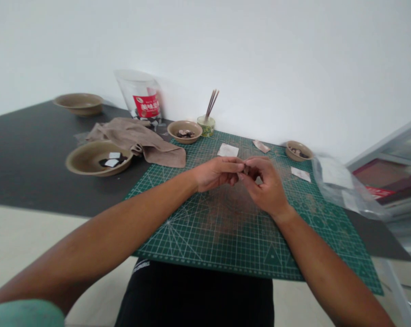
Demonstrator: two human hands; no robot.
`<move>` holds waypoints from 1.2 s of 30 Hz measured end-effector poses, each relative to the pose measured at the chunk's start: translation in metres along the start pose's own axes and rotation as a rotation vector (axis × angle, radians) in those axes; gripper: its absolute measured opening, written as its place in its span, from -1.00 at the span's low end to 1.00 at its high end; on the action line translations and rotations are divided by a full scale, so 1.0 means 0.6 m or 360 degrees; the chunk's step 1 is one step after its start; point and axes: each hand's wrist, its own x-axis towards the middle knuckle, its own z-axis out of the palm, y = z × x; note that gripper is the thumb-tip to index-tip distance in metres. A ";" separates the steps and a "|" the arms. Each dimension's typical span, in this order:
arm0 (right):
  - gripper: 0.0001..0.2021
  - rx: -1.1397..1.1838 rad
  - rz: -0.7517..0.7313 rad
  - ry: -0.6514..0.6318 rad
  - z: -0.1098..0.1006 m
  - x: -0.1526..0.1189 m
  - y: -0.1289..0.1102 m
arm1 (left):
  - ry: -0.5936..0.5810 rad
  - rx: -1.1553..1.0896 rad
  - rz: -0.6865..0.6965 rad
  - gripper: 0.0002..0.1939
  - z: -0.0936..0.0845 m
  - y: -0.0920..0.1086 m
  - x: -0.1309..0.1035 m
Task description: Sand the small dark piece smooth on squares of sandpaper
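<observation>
My left hand [220, 172] and my right hand [264, 181] meet above the middle of the green cutting mat [178, 236]. Between their fingertips is a small brown piece [246, 170], mostly covered by the fingers and too small to name. Both hands are closed in a pinch on it. Just behind the hands lies a white square sheet [228, 150]. Brownish dust marks the mat beneath them.
Left are a bowl with white and dark pieces [76, 162], a brown cloth [164, 152], a labelled clear tub [146, 102] and another bowl [79, 109]. Behind stand small bowls [173, 131] [289, 150] and a jar with sticks [206, 129]. A plastic bag [358, 197] lies right.
</observation>
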 end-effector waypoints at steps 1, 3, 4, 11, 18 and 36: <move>-0.65 -0.0004 0.0007 0.0004 0.000 -0.001 0.001 | -0.0009 -0.0005 -0.0004 -0.68 0.000 0.000 -0.001; -0.63 -0.0030 -0.0004 0.0009 0.000 -0.001 0.001 | -0.0030 -0.0019 -0.0010 -0.68 0.003 0.002 -0.002; -0.62 -0.0046 -0.0019 0.0010 -0.001 0.000 0.001 | -0.0040 -0.0026 -0.0015 -0.69 0.004 0.002 -0.003; -0.61 -0.0128 -0.0056 -0.0008 -0.005 0.004 -0.003 | -0.0059 -0.0069 0.0016 -0.73 0.009 0.007 -0.003; -0.63 -0.0196 -0.0057 -0.0117 -0.008 0.005 -0.003 | -0.0077 -0.0130 0.0001 -0.76 0.007 0.007 -0.003; -0.71 -0.0141 -0.0052 -0.0065 -0.008 0.004 -0.005 | 0.0171 0.0015 0.0039 -0.67 0.006 0.003 0.000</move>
